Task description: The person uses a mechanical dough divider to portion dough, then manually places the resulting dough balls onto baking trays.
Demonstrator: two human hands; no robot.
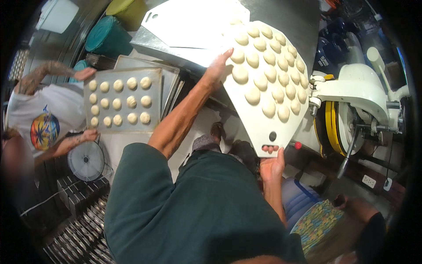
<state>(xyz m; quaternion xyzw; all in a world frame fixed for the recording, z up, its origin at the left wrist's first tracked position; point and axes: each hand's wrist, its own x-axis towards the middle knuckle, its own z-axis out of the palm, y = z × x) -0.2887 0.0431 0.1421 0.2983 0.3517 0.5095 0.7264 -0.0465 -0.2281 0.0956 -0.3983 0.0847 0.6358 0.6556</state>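
Note:
A white dough-divider plate (245,118) covered with many round dough balls (252,95) is held at a slant in both hands. At its left edge is my left hand (217,69), thumb up along the rim beside the dough. My right hand (272,165) grips the slotted handle at the near end, fingers showing through the slot. Beyond, on the metal table, lies another white plate (188,26), washed out by glare. The far edge of the held plate overlaps the table; whether it rests there I cannot tell.
At right stands a white dough-divider machine (359,82) with a lever. On the left a co-worker holds a metal baking tray (125,127) of dough rounds near stacked trays (168,72). A fan (85,160), tray racks (75,237) and lidded bins (104,34) stand about. Another person is at lower right.

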